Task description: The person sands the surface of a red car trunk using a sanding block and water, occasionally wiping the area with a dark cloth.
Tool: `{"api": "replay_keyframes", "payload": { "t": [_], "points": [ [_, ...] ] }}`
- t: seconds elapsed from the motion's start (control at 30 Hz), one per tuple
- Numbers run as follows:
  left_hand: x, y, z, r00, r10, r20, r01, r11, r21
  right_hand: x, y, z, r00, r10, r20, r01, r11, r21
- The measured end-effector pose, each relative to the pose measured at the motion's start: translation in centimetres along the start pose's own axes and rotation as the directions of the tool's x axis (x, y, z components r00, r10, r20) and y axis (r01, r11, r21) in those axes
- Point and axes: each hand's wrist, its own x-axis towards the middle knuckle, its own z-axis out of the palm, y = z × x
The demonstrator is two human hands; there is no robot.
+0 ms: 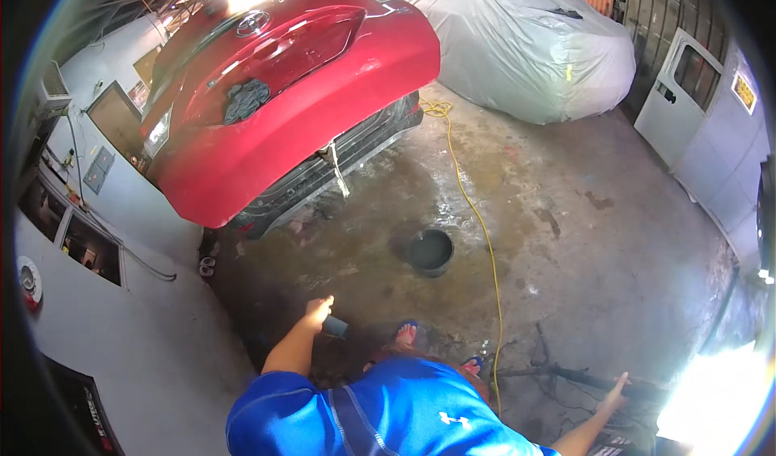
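Observation:
My left hand (318, 310) is closed on a small grey-blue flat rectangular piece (335, 327); its exact kind is too small to make out. Out to the lower right is my right hand (618, 390), its fingers stretched and nothing visible in them. A dark round bucket (430, 252) with greyish liquid stands on the floor ahead of my feet. Beyond it is the back of a red car (339, 104), its bumper cover off and a dark bar exposed below. A crumpled dark cloth (246, 100) lies on the red panel. Neither hand touches the car or the bucket.
A yellow cord (477, 205) runs along the concrete floor, right of the bucket. A car under a grey cover (517, 44) stands at the back. Stick-like dark pieces (558, 371) lie near my right arm. White walls (153, 318) close the left side; a white door (675, 92) stands right.

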Motion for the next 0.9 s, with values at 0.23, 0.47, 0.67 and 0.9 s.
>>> {"api": "replay_keyframes", "payload": {
  "t": [0.23, 0.47, 0.67, 0.9],
  "points": [
    [-3.7, -1.0, 3.8, 0.969, -0.139, 0.206, 0.224, 0.848, -0.48, 1.5, 0.4, 1.3, 0.988, 0.123, -0.091, -0.122, 0.992, 0.01],
    [-5.7, 7.0, 3.0, 0.776, 0.308, 0.55, 0.001, 0.872, -0.489, 4.3, 5.3, 3.8, 0.923, 0.198, -0.33, -0.203, 0.979, 0.02],
    [-8.7, 17.1, 1.6, 0.615, 0.538, 0.576, -0.263, 0.829, -0.494, -26.6, -0.6, 24.4, 0.722, -0.261, 0.641, 0.111, 0.958, 0.264],
    [-6.4, 25.2, -2.1, 0.524, 0.685, 0.506, -0.381, 0.72, -0.58, -59.3, -19.1, 34.7, -0.288, -0.257, 0.922, -0.431, 0.895, 0.115]
  ]
}}
